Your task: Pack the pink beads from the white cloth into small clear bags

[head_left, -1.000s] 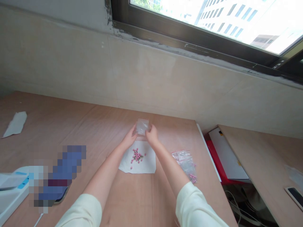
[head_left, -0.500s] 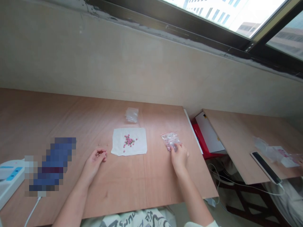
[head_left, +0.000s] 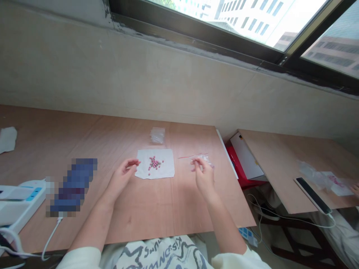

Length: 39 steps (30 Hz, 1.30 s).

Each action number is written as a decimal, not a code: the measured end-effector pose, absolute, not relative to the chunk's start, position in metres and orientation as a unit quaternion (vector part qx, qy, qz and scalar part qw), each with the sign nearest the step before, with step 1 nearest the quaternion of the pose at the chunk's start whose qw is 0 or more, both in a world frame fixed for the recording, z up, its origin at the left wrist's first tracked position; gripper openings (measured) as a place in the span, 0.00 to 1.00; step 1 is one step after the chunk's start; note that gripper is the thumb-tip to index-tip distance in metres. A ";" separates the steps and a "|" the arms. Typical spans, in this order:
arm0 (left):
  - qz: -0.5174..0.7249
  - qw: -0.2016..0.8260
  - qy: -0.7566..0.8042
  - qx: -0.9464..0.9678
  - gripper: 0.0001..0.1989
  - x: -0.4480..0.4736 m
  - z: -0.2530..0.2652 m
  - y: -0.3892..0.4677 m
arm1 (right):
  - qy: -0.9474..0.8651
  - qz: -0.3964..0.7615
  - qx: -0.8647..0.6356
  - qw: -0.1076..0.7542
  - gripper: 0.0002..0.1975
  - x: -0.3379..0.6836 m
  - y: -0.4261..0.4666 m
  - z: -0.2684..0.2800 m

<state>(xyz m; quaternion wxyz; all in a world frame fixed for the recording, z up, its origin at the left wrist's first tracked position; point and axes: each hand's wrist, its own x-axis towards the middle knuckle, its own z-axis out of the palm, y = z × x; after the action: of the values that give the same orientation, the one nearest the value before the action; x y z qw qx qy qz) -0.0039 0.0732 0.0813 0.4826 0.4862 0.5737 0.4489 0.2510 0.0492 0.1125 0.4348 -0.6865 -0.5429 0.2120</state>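
Bumping the white sheet (head_left: pixel 167 172) at its left edge with my left hand (head_left: pixel 124 172) could scatter the pink pieces (head_left: pixel 154 163), since they lie loose on it, between the near and far edges of the surface (head_left: pixel 165 211). That hand is loosely curled; whether it holds anything, I can't tell. My right hand (head_left: pixel 204 176), nearly pinched, is at red-edged bags (head_left: pixel 206 158) near the right edge; its grip is unclear. Half a second ago, my left hand was farther from the sheet.
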 end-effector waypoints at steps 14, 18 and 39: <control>0.292 0.542 0.491 0.616 0.09 0.017 0.126 0.059 | -0.603 0.358 -0.600 0.384 0.05 0.176 0.060 0.101; 0.291 0.586 0.477 0.587 0.08 0.018 0.133 0.060 | -0.594 0.337 -0.610 0.402 0.05 0.172 0.055 0.109; 0.322 0.609 0.499 0.526 0.13 0.016 0.123 0.081 | -0.513 0.577 -0.530 0.351 0.09 0.155 0.083 0.117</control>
<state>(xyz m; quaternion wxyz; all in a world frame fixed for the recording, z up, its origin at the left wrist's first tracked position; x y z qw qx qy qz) 0.0159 0.0810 0.1229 0.6086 0.5260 0.4995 0.3216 0.1546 0.0830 0.1171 0.3509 -0.5296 -0.5131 0.5771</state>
